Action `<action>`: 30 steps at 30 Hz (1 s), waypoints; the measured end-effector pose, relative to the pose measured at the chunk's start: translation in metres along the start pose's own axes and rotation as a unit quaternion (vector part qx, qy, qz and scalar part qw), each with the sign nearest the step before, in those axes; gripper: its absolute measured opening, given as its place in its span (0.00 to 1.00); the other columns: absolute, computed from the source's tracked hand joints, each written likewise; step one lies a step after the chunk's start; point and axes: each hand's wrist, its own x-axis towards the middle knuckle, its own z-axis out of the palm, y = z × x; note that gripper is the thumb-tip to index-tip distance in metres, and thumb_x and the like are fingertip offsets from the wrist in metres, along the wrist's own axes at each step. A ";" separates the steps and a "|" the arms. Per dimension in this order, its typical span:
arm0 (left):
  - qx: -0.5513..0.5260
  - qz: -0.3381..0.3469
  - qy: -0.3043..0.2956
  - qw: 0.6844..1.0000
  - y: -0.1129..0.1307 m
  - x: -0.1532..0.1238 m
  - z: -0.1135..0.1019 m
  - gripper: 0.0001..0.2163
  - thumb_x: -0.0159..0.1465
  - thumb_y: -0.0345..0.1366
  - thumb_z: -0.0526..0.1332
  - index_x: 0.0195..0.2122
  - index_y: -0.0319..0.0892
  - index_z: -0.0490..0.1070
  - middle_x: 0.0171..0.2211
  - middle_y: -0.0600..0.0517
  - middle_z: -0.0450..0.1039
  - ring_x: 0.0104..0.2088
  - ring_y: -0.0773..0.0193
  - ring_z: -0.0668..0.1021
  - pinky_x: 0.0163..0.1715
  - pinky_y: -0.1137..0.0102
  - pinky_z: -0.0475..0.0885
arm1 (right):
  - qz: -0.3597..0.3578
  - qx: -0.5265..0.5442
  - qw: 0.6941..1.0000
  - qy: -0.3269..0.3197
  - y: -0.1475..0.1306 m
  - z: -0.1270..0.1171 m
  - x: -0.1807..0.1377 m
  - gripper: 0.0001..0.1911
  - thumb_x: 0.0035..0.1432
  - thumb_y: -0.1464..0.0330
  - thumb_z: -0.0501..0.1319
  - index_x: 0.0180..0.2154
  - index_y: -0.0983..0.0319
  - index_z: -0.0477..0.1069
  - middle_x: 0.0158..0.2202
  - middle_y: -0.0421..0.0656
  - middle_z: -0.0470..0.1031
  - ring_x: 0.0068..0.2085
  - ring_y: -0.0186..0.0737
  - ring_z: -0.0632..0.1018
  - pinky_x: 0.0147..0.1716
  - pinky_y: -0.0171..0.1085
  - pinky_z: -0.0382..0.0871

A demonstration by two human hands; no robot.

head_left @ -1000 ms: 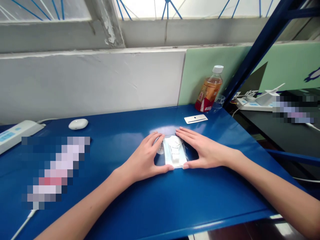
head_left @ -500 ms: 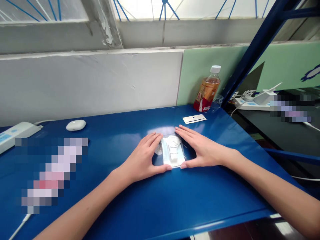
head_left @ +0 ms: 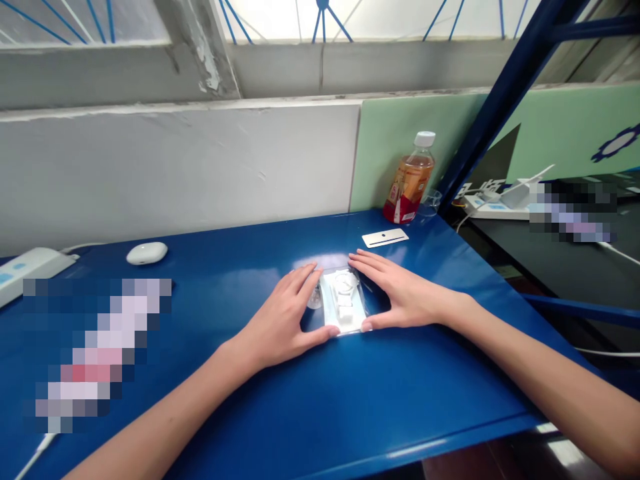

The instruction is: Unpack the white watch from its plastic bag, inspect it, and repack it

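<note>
A flat clear packet [head_left: 329, 308] with pale blue and white contents lies on the blue table. What looks like a white wristwatch [head_left: 345, 297] is on or inside it; I cannot tell which. My left hand [head_left: 283, 313] rests at the packet's left side, open, with its thumb at the near corner and its fingertips at the far one. On the opposite side, my right hand [head_left: 407, 290] is also open, thumb and fingertips along the right edge. Partly covered by my left fingers is a small clear round thing [head_left: 314, 298].
A white earbud case [head_left: 147, 253], a power strip [head_left: 37, 270] and a blurred-out object [head_left: 110, 347] on a white cable are to the left. A white card [head_left: 385, 238] and a drink bottle [head_left: 410, 180] stand back right, near a blue metal post [head_left: 505, 100].
The whole view has shifted slightly, so things appear a little further left. Both hands keep their places around the packet.
</note>
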 end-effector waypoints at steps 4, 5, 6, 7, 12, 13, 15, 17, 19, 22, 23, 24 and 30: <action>0.007 -0.007 -0.005 1.000 -0.001 -0.001 0.002 0.42 0.64 0.57 0.61 0.70 0.36 0.49 0.71 0.37 0.49 0.70 0.44 0.55 0.66 0.51 0.56 | -0.005 0.008 1.000 0.007 0.001 0.001 0.000 0.58 0.50 0.42 0.65 0.70 0.69 0.50 0.70 0.61 0.52 0.71 0.63 0.52 0.66 0.59 0.54; 0.007 -0.009 -0.006 1.000 -0.001 -0.002 0.002 0.42 0.64 0.57 0.61 0.70 0.35 0.50 0.71 0.37 0.48 0.70 0.44 0.55 0.66 0.52 0.56 | -0.006 0.012 1.000 0.011 0.001 0.001 0.000 0.58 0.50 0.42 0.66 0.70 0.68 0.49 0.70 0.61 0.53 0.71 0.63 0.52 0.66 0.60 0.54; 0.006 -0.010 -0.006 1.000 -0.001 -0.002 0.002 0.42 0.63 0.57 0.61 0.70 0.35 0.49 0.71 0.37 0.48 0.70 0.44 0.55 0.66 0.52 0.56 | -0.008 0.015 1.000 0.015 0.001 0.001 0.000 0.58 0.50 0.42 0.66 0.70 0.68 0.49 0.70 0.60 0.53 0.71 0.63 0.52 0.66 0.60 0.55; 0.005 -0.011 -0.005 1.000 -0.001 -0.002 0.002 0.42 0.63 0.57 0.61 0.70 0.36 0.49 0.71 0.37 0.48 0.70 0.44 0.55 0.66 0.52 0.57 | -0.011 0.017 1.000 0.018 0.000 0.001 0.000 0.58 0.50 0.43 0.66 0.70 0.67 0.49 0.70 0.59 0.54 0.71 0.63 0.53 0.66 0.59 0.55; -0.009 -0.015 0.004 1.000 0.000 -0.001 0.002 0.43 0.62 0.56 0.63 0.71 0.39 0.48 0.71 0.38 0.47 0.70 0.43 0.55 0.66 0.51 0.58 | -0.011 0.013 1.000 0.012 -0.003 -0.002 0.000 0.56 0.51 0.43 0.66 0.69 0.68 0.51 0.70 0.61 0.53 0.71 0.63 0.53 0.66 0.59 0.55; -0.010 -0.015 0.005 1.000 0.000 -0.001 0.002 0.43 0.62 0.56 0.63 0.71 0.39 0.48 0.71 0.37 0.48 0.70 0.43 0.56 0.66 0.51 0.58 | -0.009 0.012 1.000 0.008 -0.003 -0.003 0.000 0.56 0.51 0.43 0.66 0.69 0.69 0.51 0.70 0.61 0.53 0.71 0.63 0.53 0.66 0.60 0.55; -0.011 -0.015 0.004 1.000 0.000 -0.001 0.002 0.43 0.62 0.58 0.62 0.71 0.39 0.48 0.71 0.37 0.48 0.69 0.42 0.56 0.65 0.50 0.58 | -0.006 0.013 1.000 0.003 -0.004 -0.003 0.000 0.57 0.51 0.42 0.66 0.69 0.69 0.51 0.70 0.62 0.52 0.71 0.63 0.52 0.66 0.60 0.55; -0.013 -0.014 0.004 1.000 0.000 -0.001 0.002 0.44 0.61 0.59 0.62 0.71 0.39 0.49 0.71 0.36 0.48 0.69 0.41 0.56 0.65 0.50 0.58 | -0.003 0.012 1.000 -0.003 -0.003 -0.003 0.000 0.57 0.51 0.42 0.65 0.70 0.70 0.50 0.70 0.62 0.51 0.71 0.62 0.52 0.66 0.60 0.55; -0.015 -0.014 0.003 1.000 -0.001 -0.001 0.003 0.45 0.60 0.60 0.62 0.71 0.39 0.49 0.71 0.36 0.49 0.69 0.41 0.56 0.65 0.49 0.59 | 0.000 0.008 1.000 -0.008 -0.003 -0.003 0.000 0.57 0.52 0.42 0.65 0.70 0.70 0.50 0.71 0.62 0.51 0.71 0.62 0.51 0.66 0.60 0.54; -0.015 -0.015 0.003 1.000 0.000 -0.001 0.003 0.45 0.60 0.60 0.63 0.70 0.39 0.49 0.71 0.36 0.49 0.69 0.41 0.56 0.65 0.49 0.58 | -0.001 0.006 1.000 -0.008 -0.003 -0.001 0.000 0.57 0.52 0.42 0.64 0.70 0.70 0.49 0.71 0.61 0.51 0.71 0.62 0.51 0.66 0.60 0.54; -0.015 -0.015 0.003 1.000 0.000 -0.001 0.003 0.45 0.60 0.59 0.63 0.70 0.38 0.49 0.71 0.36 0.49 0.69 0.41 0.56 0.65 0.48 0.58 | -0.003 0.008 1.000 -0.006 -0.003 -0.001 0.000 0.57 0.52 0.42 0.64 0.70 0.69 0.48 0.71 0.61 0.51 0.71 0.62 0.51 0.66 0.59 0.54; -0.015 -0.016 0.002 1.000 0.000 -0.001 0.002 0.45 0.60 0.59 0.63 0.70 0.38 0.50 0.71 0.36 0.49 0.69 0.41 0.56 0.65 0.48 0.59 | -0.006 0.010 1.000 -0.004 -0.003 0.000 0.000 0.57 0.53 0.43 0.64 0.70 0.69 0.48 0.71 0.60 0.51 0.71 0.61 0.51 0.66 0.59 0.55; -0.005 -0.024 -0.002 1.000 0.003 0.000 0.002 0.44 0.61 0.57 0.63 0.70 0.36 0.49 0.70 0.35 0.50 0.69 0.41 0.56 0.65 0.49 0.58 | -0.015 0.024 1.000 -0.001 -0.002 0.001 0.000 0.55 0.53 0.44 0.65 0.70 0.65 0.49 0.70 0.56 0.54 0.71 0.62 0.52 0.66 0.59 0.55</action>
